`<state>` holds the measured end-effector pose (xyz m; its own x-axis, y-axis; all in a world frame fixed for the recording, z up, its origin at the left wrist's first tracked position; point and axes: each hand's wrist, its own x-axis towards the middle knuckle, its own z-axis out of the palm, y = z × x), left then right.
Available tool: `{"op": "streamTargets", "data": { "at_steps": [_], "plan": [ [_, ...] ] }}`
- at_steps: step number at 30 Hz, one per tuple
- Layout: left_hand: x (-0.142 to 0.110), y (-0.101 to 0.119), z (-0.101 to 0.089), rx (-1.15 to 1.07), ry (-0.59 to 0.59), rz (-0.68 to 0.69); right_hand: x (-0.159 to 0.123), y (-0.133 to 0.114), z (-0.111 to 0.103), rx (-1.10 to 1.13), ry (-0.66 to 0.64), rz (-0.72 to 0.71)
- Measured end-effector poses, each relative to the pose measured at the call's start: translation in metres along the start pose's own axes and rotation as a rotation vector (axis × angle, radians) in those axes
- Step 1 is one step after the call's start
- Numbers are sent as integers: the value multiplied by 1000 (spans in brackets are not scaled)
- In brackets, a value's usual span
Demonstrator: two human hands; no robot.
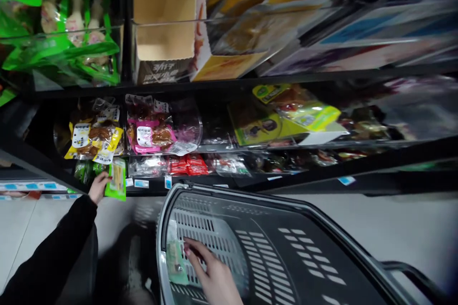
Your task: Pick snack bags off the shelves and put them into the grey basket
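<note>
In the head view, we see our left grip (99, 188) pinching a flat, bright green plastic packet with a pale window (117, 179) by its near edge, thumb and finger set against it. The packet hangs just to the right of that grip, in front of the lowest shelf level. Behind the left grip, we make out darker green plastic packets (101, 167), and above it lie clear bags with yellow edging and brown contents (95, 137). Further up and to the right of it sit clear bags with pink edging (152, 134); well to its right, lower than those, are small shiny red packets (187, 164). White-and-blue paper price labels (141, 184) line the shelf front to the right of the left grip. Our black sleeve (59, 248) runs down and left from it.

Our right grip (217, 274) is over a grey plastic basket with slotted walls (311, 208), its thumb and forefinger drawn close together. Just left of its fingertips lies a pale green and whitish plastic packet (176, 263) inside the basket; we cannot tell whether the fingers grasp it or only come near. The basket's dark curved handle (411, 271) stands well to the right of this grip.
</note>
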<state>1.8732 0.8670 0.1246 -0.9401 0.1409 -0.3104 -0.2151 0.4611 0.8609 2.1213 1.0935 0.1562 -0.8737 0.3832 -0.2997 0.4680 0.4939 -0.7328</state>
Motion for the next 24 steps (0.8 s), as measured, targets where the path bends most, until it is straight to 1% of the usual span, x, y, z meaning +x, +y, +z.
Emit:
{"op": "streamTargets", "data": {
  "at_steps": [1, 3, 4, 6, 8, 10, 12, 14, 17, 20, 22, 24],
  "plan": [
    [-25, -3, -9, -90, -33, 2, -4, -8, 2, 93, 15, 0],
    [-76, -5, -28, -243, -87, 8, -10, -28, 12, 276, 15, 25],
    [-101, -5, -36, -303, -106, 12, -14, -40, 20, 367, -3, 35],
    [-148, -2, -50, -397, -138, 11, -23, -67, 38, 549, -80, 13],
    [-186, 2, -58, -530, -176, 19, -36, -92, 53, 696, -186, -57],
    [-214, 6, -63, -652, -212, 49, -50, -111, 61, 746, -238, -143],
    [-233, 8, -64, -722, -228, 87, -63, -124, 62, 715, -216, -197],
    [-245, 9, -64, -761, -224, 109, -74, -130, 58, 685, -185, -221],
    [-257, 9, -65, -817, -235, 113, -82, -132, 53, 690, -189, -239],
    [-263, 8, -67, -944, -294, 56, -84, -130, 58, 778, -204, -249],
    [-262, 7, -68, -958, -314, 25, -84, -131, 69, 901, -262, -232],
    [-258, 8, -69, -850, -307, 63, -85, -136, 86, 1051, -388, -179]
  ]
}}
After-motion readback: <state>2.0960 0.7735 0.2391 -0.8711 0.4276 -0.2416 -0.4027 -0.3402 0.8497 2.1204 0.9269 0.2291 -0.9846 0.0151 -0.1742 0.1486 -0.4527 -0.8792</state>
